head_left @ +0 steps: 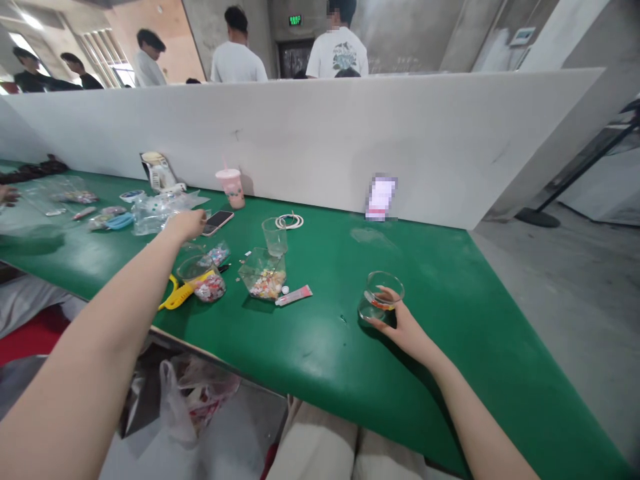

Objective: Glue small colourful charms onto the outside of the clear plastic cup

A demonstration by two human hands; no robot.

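My right hand (395,320) is wrapped round a clear glass cup (373,307) that stands on the green table (320,347). My left hand (189,225) reaches over the table beside a dark phone (219,223) and crumpled clear plastic bags (163,210); its fingertips are too small to tell what they hold, if anything. Below it are a clear container with colourful pieces (210,287) and yellow scissors (180,295). A clear box of small beads (267,280) sits mid-table, with a pink-labelled tube (294,295) touching its front and an upright clear cup (275,238) behind.
A pink drink cup (231,188), a white coiled cord (290,221), a glue gun (159,172) and a lit phone (381,198) are near the white partition (300,140). Another person's hand (9,195) shows at far left. Several people are beyond the partition.
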